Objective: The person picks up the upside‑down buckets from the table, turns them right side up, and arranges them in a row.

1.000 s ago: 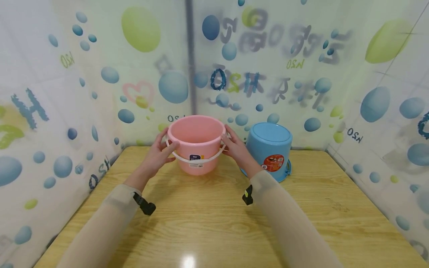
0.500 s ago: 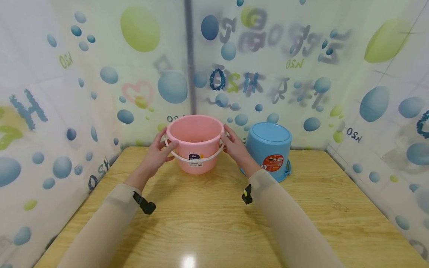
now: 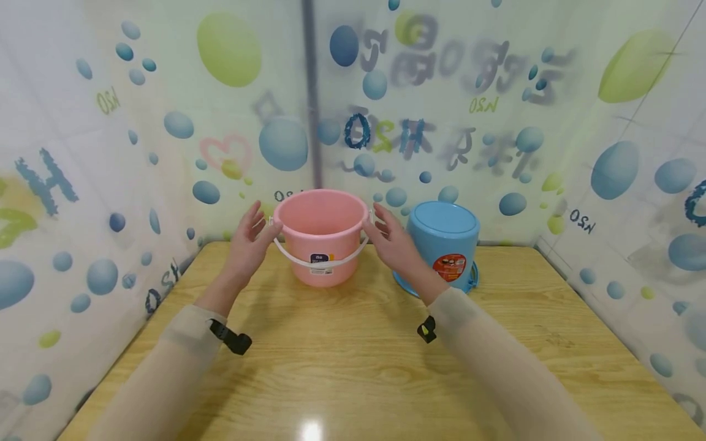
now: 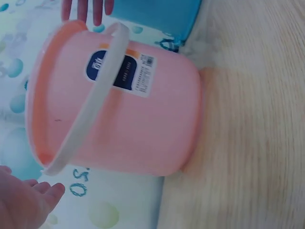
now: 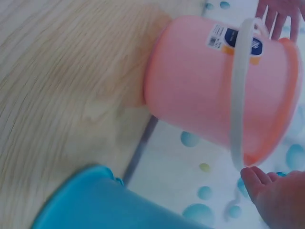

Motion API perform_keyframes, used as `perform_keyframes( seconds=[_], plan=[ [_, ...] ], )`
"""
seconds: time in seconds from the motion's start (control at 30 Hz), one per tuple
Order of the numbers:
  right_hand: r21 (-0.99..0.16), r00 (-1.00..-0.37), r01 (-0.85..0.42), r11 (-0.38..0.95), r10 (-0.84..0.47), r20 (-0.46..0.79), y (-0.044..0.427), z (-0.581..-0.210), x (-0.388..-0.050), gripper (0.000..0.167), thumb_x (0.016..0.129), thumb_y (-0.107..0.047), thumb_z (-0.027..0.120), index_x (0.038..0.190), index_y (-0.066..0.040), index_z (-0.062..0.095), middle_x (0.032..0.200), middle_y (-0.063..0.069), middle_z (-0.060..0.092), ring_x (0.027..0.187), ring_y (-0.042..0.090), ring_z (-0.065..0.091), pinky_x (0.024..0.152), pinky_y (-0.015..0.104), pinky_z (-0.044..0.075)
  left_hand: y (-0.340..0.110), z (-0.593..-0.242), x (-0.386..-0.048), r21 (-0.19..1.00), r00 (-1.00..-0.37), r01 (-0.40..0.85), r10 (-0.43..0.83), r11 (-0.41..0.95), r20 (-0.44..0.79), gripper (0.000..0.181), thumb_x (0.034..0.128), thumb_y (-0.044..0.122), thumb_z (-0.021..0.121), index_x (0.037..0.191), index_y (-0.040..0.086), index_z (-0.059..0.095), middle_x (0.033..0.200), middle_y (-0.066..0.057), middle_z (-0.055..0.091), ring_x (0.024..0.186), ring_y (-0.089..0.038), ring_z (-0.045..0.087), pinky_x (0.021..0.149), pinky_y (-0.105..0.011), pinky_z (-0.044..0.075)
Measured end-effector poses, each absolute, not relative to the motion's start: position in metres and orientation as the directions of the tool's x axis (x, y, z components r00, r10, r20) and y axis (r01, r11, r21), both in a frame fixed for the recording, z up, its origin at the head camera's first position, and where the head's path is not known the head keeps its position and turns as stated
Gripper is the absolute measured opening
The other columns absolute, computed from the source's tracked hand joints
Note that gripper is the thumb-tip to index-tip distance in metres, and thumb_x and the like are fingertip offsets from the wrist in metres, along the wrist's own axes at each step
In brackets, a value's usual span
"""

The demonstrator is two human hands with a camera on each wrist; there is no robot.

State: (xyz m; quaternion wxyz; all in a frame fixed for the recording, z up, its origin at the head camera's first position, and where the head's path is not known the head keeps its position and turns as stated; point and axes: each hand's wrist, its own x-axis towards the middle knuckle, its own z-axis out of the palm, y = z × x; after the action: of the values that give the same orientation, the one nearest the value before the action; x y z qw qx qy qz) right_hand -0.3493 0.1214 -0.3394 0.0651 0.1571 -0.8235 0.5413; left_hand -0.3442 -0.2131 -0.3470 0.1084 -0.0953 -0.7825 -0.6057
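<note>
The pink bucket [image 3: 323,245] stands upright at the back of the table, its white handle [image 3: 331,264] hanging across the front below the rim. At the bucket's left side is my left hand [image 3: 249,240], fingers loosely spread and not wrapped round anything. My right hand [image 3: 394,242] is at the right side of the rim, its fingers likewise apart. In the left wrist view a small gap separates the left fingers [image 4: 53,193] from the handle. The right wrist view has the right fingertips [image 5: 251,177] close to the handle's end; whether they touch, I cannot tell.
A blue bucket [image 3: 444,236] stands upside down just right of the pink one, behind my right forearm, with its handle at the lower right. The wooden table [image 3: 342,355] meets a patterned curtain [image 3: 474,67] at the back and sides.
Both hands have let go of the pink bucket's sides and moved slightly outward, the left to the left and the right to the right. The buckets have stayed in place.
</note>
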Motion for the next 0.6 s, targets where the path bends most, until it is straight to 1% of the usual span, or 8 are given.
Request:
perform_keyframes(
  seconds=[0.13,0.23,0.37,0.47,0.53,0.6],
  plan=[
    [-0.847,-0.917,-0.384,0.368,-0.259,0.303,0.132,-0.333,-0.333,0.072,0.114,-0.047,0.056,0.176,-0.024,0.028,0.182,0.005,0.029,0.165,0.038,0.038,0.13,0.06,0.04,-0.212,-0.336,-0.335,0.908,-0.945,0.316,0.002,0.274,0.328,0.087,0.1076,0.048,0.067,0.178,0.029,0.019,0.184,-0.007,0.024,0.17,-0.031,0.026,0.134,-0.062,0.03],
    [-0.829,-0.905,-0.406,0.384,-0.292,0.308,0.141,-0.333,-0.322,0.071,0.114,-0.047,0.056,0.175,-0.021,0.029,0.182,0.005,0.03,0.164,0.037,0.039,0.13,0.059,0.04,-0.21,-0.332,-0.33,0.901,-0.936,0.341,0.008,0.268,0.351,0.086,0.1077,0.047,0.068,0.177,0.027,0.023,0.183,-0.005,0.027,0.17,-0.029,0.028,0.135,-0.058,0.029],
    [-0.797,-0.888,-0.441,0.413,-0.333,0.318,0.152,-0.335,-0.309,0.069,0.115,-0.042,0.056,0.174,-0.017,0.031,0.181,0.009,0.032,0.162,0.037,0.043,0.128,0.06,0.042,-0.207,-0.327,-0.323,0.904,-0.931,0.358,0.022,0.235,0.364,0.08,0.1088,0.043,0.068,0.176,0.027,0.027,0.182,-0.003,0.031,0.168,-0.027,0.031,0.134,-0.058,0.032],
    [-0.776,-0.869,-0.474,0.417,-0.366,0.334,0.16,-0.338,-0.299,0.066,0.116,-0.035,0.056,0.174,-0.013,0.031,0.18,0.012,0.033,0.161,0.039,0.044,0.128,0.061,0.042,-0.202,-0.323,-0.317,0.907,-0.929,0.368,0.035,0.205,0.369,0.077,0.1096,0.04,0.068,0.175,0.026,0.031,0.18,-0.002,0.035,0.167,-0.025,0.035,0.133,-0.058,0.034],
    [-0.766,-0.858,-0.491,0.415,-0.381,0.344,0.166,-0.339,-0.293,0.065,0.117,-0.033,0.056,0.174,-0.012,0.032,0.179,0.013,0.034,0.16,0.04,0.045,0.128,0.061,0.041,-0.198,-0.321,-0.312,0.905,-0.924,0.382,0.053,0.188,0.379,0.075,0.1099,0.038,0.068,0.175,0.024,0.032,0.179,-0.001,0.037,0.166,-0.024,0.037,0.133,-0.055,0.035],
    [-0.765,-0.851,-0.5,0.405,-0.392,0.349,0.171,-0.341,-0.286,0.064,0.117,-0.031,0.056,0.174,-0.012,0.032,0.179,0.014,0.035,0.16,0.041,0.045,0.129,0.061,0.041,-0.192,-0.32,-0.308,0.897,-0.913,0.408,0.084,0.17,0.399,0.073,0.1103,0.034,0.068,0.174,0.021,0.034,0.178,-0.001,0.039,0.165,-0.024,0.039,0.132,-0.049,0.037]
  ],
)
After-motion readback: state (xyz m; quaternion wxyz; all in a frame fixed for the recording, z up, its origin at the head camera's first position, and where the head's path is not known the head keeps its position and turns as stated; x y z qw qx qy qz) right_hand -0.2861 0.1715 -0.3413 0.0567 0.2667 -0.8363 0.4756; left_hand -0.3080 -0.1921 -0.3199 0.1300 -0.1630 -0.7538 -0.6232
